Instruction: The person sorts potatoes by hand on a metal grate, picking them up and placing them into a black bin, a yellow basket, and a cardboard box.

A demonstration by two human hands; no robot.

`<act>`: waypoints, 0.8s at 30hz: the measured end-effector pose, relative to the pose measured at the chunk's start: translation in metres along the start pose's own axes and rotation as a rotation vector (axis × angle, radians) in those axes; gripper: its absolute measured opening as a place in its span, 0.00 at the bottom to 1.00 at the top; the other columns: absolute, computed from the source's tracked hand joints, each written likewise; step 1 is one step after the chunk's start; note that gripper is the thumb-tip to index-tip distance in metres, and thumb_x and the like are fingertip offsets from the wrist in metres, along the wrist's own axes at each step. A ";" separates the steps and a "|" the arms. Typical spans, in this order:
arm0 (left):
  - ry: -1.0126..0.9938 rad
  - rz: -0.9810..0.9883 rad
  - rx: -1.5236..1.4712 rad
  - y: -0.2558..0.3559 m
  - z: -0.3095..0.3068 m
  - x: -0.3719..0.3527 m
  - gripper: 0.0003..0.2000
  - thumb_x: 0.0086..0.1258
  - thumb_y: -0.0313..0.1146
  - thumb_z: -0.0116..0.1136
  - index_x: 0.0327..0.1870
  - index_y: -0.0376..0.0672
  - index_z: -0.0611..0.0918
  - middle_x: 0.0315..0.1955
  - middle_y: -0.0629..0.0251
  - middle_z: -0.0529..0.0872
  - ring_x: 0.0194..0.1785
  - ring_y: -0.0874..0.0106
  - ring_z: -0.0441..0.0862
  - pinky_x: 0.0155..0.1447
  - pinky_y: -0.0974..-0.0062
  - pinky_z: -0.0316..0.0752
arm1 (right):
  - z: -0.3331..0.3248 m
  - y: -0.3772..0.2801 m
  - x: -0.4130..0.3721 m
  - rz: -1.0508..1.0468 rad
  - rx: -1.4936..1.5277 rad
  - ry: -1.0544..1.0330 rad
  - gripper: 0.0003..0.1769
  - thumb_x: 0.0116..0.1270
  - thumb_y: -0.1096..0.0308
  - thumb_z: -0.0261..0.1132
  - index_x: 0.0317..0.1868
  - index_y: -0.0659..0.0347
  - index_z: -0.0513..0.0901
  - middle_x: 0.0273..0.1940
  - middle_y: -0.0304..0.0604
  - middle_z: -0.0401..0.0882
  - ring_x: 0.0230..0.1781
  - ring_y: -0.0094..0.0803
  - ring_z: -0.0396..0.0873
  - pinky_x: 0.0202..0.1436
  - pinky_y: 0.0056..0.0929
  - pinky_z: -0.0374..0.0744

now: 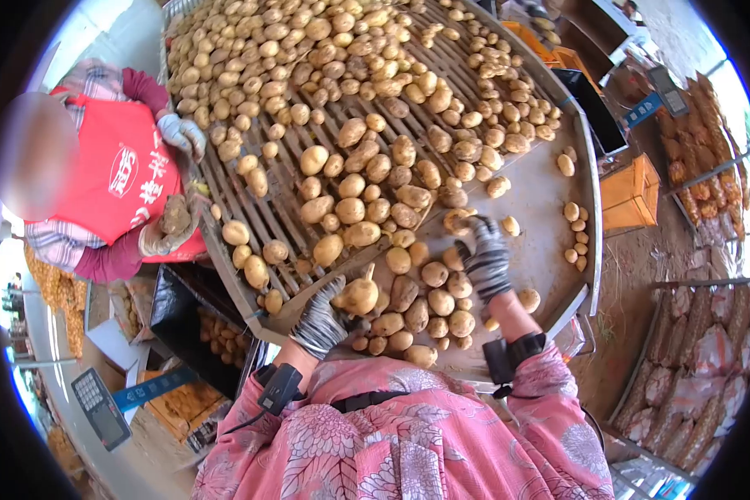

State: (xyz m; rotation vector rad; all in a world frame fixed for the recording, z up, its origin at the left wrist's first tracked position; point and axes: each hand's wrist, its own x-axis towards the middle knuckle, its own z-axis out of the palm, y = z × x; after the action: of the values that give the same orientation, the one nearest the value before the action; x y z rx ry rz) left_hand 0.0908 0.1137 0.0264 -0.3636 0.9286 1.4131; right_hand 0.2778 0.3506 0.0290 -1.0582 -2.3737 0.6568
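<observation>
My left hand, in a striped grey glove, is closed round a knobbly potato at the near edge of the sorting table. In a matching glove, my right hand reaches over the right side of the near pile, fingers apart. Beside its fingertips lie a potato and another potato; whether it touches them is hard to tell. Between my hands, several potatoes are heaped on the metal.
The slatted sorting table carries many more potatoes at the back. A co-worker in a red apron stands at left, one gloved hand holding a potato. A black crate, scales, an orange crate and filled sacks surround it.
</observation>
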 end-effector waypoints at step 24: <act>-0.274 0.264 -0.426 0.003 0.011 -0.048 0.22 0.65 0.30 0.59 0.59 0.35 0.70 0.50 0.51 0.78 0.55 0.56 0.78 0.57 0.60 0.80 | 0.013 -0.060 -0.022 0.196 0.888 -0.502 0.38 0.55 0.71 0.72 0.65 0.66 0.65 0.57 0.44 0.71 0.60 0.30 0.67 0.66 0.30 0.65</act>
State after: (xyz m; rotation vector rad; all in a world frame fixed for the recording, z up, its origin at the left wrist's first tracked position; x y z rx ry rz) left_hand 0.0968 0.0894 0.0690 -0.3594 0.4580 1.8556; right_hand 0.2503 0.2949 0.0488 -0.7550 -1.9330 1.9911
